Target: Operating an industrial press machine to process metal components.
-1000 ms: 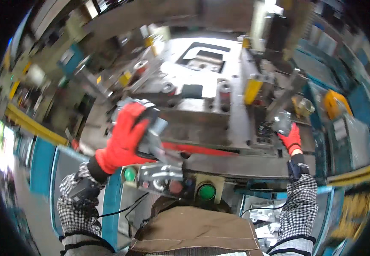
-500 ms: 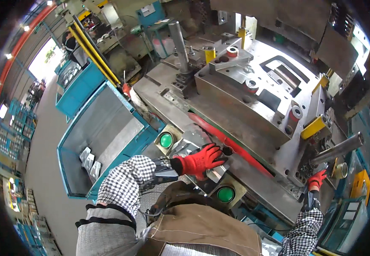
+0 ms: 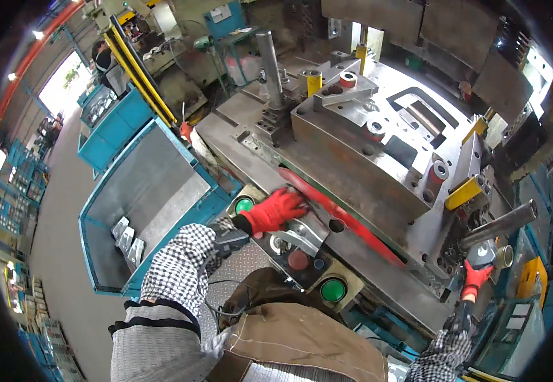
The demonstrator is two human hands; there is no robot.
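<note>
Though touching metal part [image 3: 310, 233] nearside of red bar [image 3: 346, 219] with curled left hand [image 3: 276, 211], couldn't tell pinch from rest, nor grip of right hand [image 3: 476, 279] right of red bar, and probably risked tipping metal part through one-ended contact.

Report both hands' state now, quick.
Left red-gloved hand: at bent silvery metal part; grip cannot be told.
Right red-gloved hand: at shiny silvery piece; grip unclear.
</note>
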